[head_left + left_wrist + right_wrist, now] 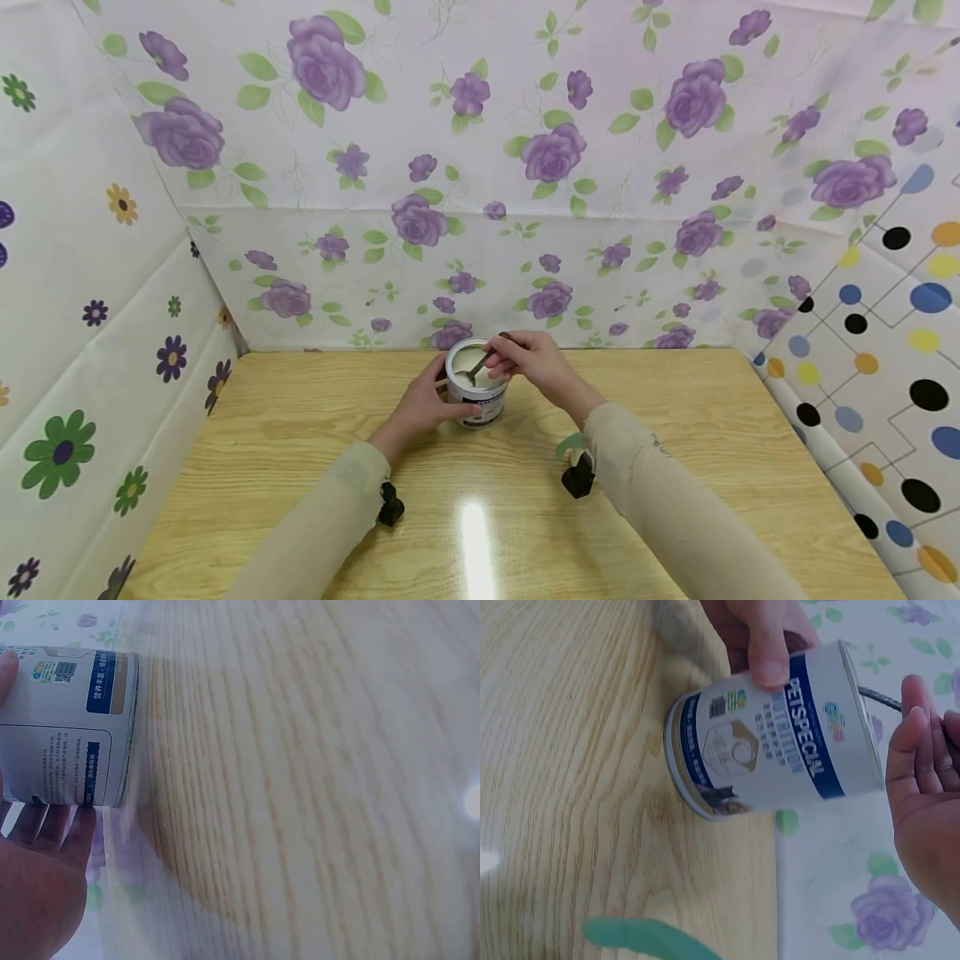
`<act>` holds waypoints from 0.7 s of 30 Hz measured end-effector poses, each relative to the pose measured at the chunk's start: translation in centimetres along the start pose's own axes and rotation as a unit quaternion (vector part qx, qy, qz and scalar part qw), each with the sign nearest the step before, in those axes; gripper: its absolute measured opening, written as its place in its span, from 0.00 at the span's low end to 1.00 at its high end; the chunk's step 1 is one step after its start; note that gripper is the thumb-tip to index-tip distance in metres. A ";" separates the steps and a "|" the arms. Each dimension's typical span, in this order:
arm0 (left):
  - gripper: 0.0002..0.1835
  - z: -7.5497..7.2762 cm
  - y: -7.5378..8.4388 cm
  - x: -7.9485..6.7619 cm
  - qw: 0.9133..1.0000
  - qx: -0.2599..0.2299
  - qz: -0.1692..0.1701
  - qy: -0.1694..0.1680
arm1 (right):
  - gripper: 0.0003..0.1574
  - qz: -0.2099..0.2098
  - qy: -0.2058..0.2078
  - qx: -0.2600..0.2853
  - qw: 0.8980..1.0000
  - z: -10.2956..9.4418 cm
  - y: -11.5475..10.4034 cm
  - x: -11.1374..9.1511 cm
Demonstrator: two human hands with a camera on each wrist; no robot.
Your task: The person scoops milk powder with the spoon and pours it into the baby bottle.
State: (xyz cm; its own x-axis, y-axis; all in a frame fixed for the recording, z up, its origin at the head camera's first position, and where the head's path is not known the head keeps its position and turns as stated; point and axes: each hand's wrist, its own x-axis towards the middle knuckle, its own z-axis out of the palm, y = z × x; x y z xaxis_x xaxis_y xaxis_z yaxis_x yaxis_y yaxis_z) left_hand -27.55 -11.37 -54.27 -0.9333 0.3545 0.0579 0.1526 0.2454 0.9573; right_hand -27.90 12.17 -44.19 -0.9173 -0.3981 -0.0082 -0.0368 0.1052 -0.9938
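Observation:
A white can (480, 406) with a dark blue band and pet nutrition lettering stands near the far edge of the table. It has no lid on, and pale powder (467, 360) fills much of its inside. My left hand (429, 402) grips the can from the left, thumb across the front and fingers behind. In the left wrist view its fingers curl under the can's side (67, 727). My right hand (536, 360) pinches the handle of a dark metal spoon (483, 363) above the rim. The spoon's bowl is down in the powder. The right wrist view shows only the spoon handle (881, 697) beyond the rim.
The wood-grain table (315, 433) reaches to a flowered cloth (360, 275) hung behind the can. Patterned cloths also hang at the left and right. A black wrist camera (577, 477) with a green strap (570, 445) sits on the right wrist.

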 end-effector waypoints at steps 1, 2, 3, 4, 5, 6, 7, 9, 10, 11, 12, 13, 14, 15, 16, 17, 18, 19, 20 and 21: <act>0.53 0.0 0.0 0.0 1.000 -0.001 -0.002 0.000 | 0.26 0.006 -0.001 0.010 1.000 -0.2 0.1 0.0; 0.53 0.0 -0.1 0.0 1.000 -0.002 -0.001 -0.001 | 0.27 0.012 -0.001 0.019 1.000 -0.4 0.2 0.0; 0.53 0.0 -0.1 0.0 1.000 -0.002 -0.001 -0.002 | 0.27 0.017 0.001 0.024 1.000 -0.6 0.3 0.0; 0.53 0.0 -0.1 0.0 1.000 -0.003 0.000 -0.002 | 0.27 0.021 0.002 0.030 0.999 -0.8 0.4 0.0; 0.53 0.0 -0.1 0.0 1.000 -0.002 0.001 -0.002 | 0.28 0.027 0.004 0.036 0.999 -0.9 0.4 0.0; 0.54 0.0 -0.1 0.0 1.000 -0.002 0.001 -0.002 | 0.28 0.031 0.006 0.043 0.999 -1.1 0.4 0.0; 0.54 0.0 -0.1 0.0 1.000 -0.002 0.002 -0.002 | 0.29 0.035 0.008 0.050 0.998 -1.2 0.4 0.0; 0.54 0.0 -0.1 0.0 1.000 -0.002 0.004 -0.002 | 0.29 0.041 0.015 0.065 0.997 -1.5 0.3 -0.1; 0.54 0.0 -0.1 0.0 1.000 -0.002 0.005 -0.002 | 0.29 0.043 0.020 0.073 0.996 -1.6 0.3 -0.1; 0.54 0.0 -0.1 0.0 1.000 -0.004 0.006 -0.002 | 0.29 0.046 0.025 0.082 0.995 -1.7 0.3 -0.1; 0.54 0.0 -0.1 0.0 1.000 -0.005 0.007 -0.002 | 0.29 0.048 0.031 0.090 0.994 -1.8 0.3 -0.2; 0.54 0.0 0.0 0.0 1.000 -0.005 0.007 -0.001 | 0.28 0.050 0.037 0.097 0.993 -1.9 0.3 -0.2; 0.54 0.0 0.0 0.0 1.000 -0.007 0.008 -0.001 | 0.28 0.053 0.044 0.105 0.992 -2.0 0.3 -0.2; 0.53 0.0 0.0 -0.1 1.000 -0.007 0.008 0.000 | 0.27 0.056 0.051 0.112 0.991 -2.1 0.3 -0.3; 0.53 0.0 0.1 -0.1 1.000 -0.007 0.007 0.001 | 0.27 0.059 0.057 0.120 0.989 -2.2 0.4 -0.3; 0.53 0.0 0.1 -0.1 1.000 -0.007 0.006 0.002 | 0.27 0.063 0.063 0.129 0.988 -2.3 0.5 -0.3; 0.54 0.0 0.2 -0.1 1.000 -0.006 0.005 0.003 | 0.26 0.066 0.070 0.137 0.986 -2.4 0.6 -0.3; 0.54 0.0 0.2 -0.1 1.000 -0.006 0.004 0.003 | 0.26 0.069 0.076 0.145 0.984 -2.4 0.7 -0.3; 0.54 0.0 0.2 -0.2 1.000 -0.007 0.003 0.004 | 0.25 0.072 0.083 0.157 0.981 -2.4 0.9 -0.3; 0.54 0.0 0.2 -0.2 1.000 -0.006 0.001 0.005 | 0.24 0.075 0.088 0.171 0.978 -2.5 1.1 -0.3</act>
State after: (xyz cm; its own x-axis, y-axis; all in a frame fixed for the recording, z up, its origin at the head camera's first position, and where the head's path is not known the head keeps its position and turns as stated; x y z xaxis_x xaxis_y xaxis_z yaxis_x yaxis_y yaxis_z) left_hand -27.34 -11.36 -54.05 -0.9361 0.3463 0.0619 0.1498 0.2333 0.9608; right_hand -28.63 14.68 -44.96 -0.9575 -0.2349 -0.1672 0.2104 -0.1725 -0.9623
